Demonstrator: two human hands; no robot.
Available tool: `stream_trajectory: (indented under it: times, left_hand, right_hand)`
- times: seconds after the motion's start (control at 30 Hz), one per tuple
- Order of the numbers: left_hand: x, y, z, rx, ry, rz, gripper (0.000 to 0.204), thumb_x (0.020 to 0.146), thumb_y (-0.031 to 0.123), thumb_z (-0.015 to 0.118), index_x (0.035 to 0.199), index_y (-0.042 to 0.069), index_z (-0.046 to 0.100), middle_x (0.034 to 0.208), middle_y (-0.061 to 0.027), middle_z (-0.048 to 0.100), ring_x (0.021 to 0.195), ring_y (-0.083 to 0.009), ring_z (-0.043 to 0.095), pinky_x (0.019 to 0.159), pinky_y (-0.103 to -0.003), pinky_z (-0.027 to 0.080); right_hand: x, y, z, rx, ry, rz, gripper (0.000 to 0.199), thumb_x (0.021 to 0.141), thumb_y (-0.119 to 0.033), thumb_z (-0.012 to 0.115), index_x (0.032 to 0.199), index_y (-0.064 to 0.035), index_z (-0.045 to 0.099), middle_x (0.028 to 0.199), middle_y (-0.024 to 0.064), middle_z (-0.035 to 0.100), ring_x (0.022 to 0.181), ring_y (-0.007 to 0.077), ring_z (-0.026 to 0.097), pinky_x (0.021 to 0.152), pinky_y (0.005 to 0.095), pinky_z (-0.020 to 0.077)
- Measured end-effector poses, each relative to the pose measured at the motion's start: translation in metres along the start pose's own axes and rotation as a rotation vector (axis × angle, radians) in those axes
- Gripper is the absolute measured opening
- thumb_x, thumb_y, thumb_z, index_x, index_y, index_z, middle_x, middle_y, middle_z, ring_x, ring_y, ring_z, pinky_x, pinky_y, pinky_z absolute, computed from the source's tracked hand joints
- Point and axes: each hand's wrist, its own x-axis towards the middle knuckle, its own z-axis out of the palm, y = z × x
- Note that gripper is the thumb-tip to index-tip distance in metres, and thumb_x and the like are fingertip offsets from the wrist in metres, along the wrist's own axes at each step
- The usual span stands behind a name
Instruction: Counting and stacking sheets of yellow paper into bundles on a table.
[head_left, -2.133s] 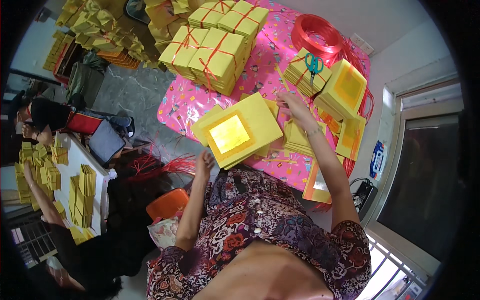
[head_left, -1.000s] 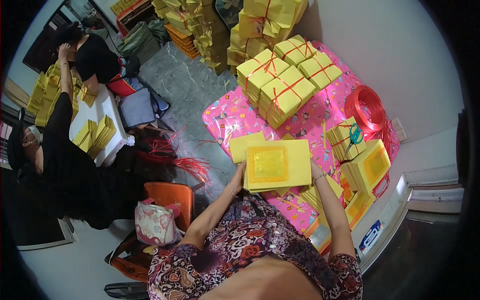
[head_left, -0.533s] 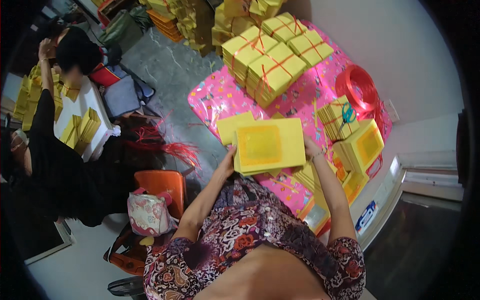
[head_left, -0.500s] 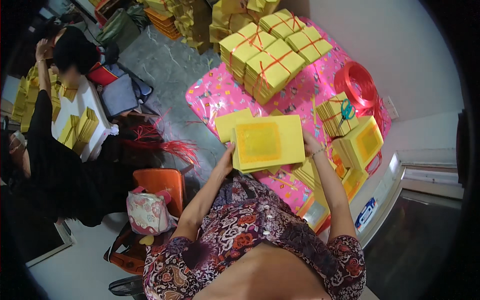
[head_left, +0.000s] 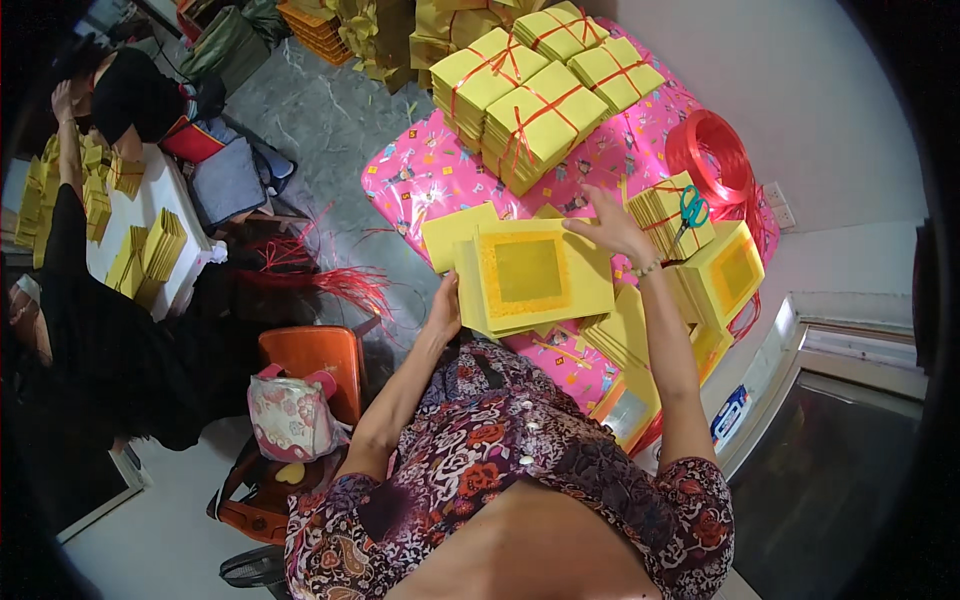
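Note:
A stack of yellow paper sheets point(head_left: 585, 275), the top one with a darker gold square in an orange border, is held tilted just in front of me over the near table edge. My left hand point(head_left: 446, 306) grips its left edge, fingers partly hidden behind it. At its upper right corner is my right hand point(head_left: 614, 228), fingers stretched out and apart, the thumb at the top edge of the sheets. Behind the stack, another plain yellow sheet point(head_left: 442, 236) sticks out to the left on the pink patterned tablecloth point(head_left: 400, 180).
Yellow bundles tied with red ribbon point(head_left: 545, 110) stand at the back. On the right are a red ribbon roll point(head_left: 690, 150), teal-handled scissors point(head_left: 692, 208) on a tied bundle, and more yellow stacks point(head_left: 728, 275). An orange chair point(head_left: 335, 350) stands left. Other people work at a white table point(head_left: 165, 190).
My right hand has left the stack's right side and risen to its upper corner, fingers opening. The left hand keeps its hold, and the stack's sheets are a little fanned on the left.

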Motion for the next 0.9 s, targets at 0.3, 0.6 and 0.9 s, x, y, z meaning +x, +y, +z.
stream_trajectory:
  times: [0.3, 0.6, 0.9]
  left_hand:
    - [0.005, -0.001, 0.026, -0.084, -0.004, -0.287, 0.046, 0.100, 0.033, 0.037, 0.129, -0.001, 0.048, 0.125, -0.0137, 0.058, 0.113, -0.0266, 0.058, 0.098, -0.044, 0.047]
    - [0.004, -0.013, 0.093, 0.325, -0.296, -0.286, 0.047, 0.100, 0.035, 0.036, 0.130, 0.000, 0.047, 0.126, -0.0147, 0.057, 0.113, -0.0280, 0.057, 0.099, -0.045, 0.046]
    - [0.026, -0.036, 0.117, 0.351, -0.282, -0.280, 0.048, 0.100, 0.035, 0.036, 0.130, 0.000, 0.047, 0.126, -0.0147, 0.056, 0.114, -0.0282, 0.057, 0.099, -0.045, 0.045]
  right_hand:
    - [-0.055, 0.063, 0.038, 0.001, 0.137, -0.088, 0.093, 0.079, -0.048, 0.070, 0.147, -0.0069, 0.022, 0.150, 0.0258, 0.018, 0.141, 0.0408, 0.014, 0.114, 0.0485, 0.0185]
    - [-0.054, 0.109, 0.049, 0.307, 0.093, -0.069, 0.082, 0.083, -0.045, 0.067, 0.148, -0.0171, 0.025, 0.153, 0.0220, 0.017, 0.143, 0.0361, 0.008, 0.115, 0.0469, 0.0139]
    - [-0.051, 0.089, 0.041, 0.335, 0.196, -0.172, 0.074, 0.084, -0.040, 0.068, 0.144, -0.0135, 0.034, 0.145, 0.0169, 0.031, 0.138, 0.0321, 0.024, 0.114, 0.0418, 0.0210]
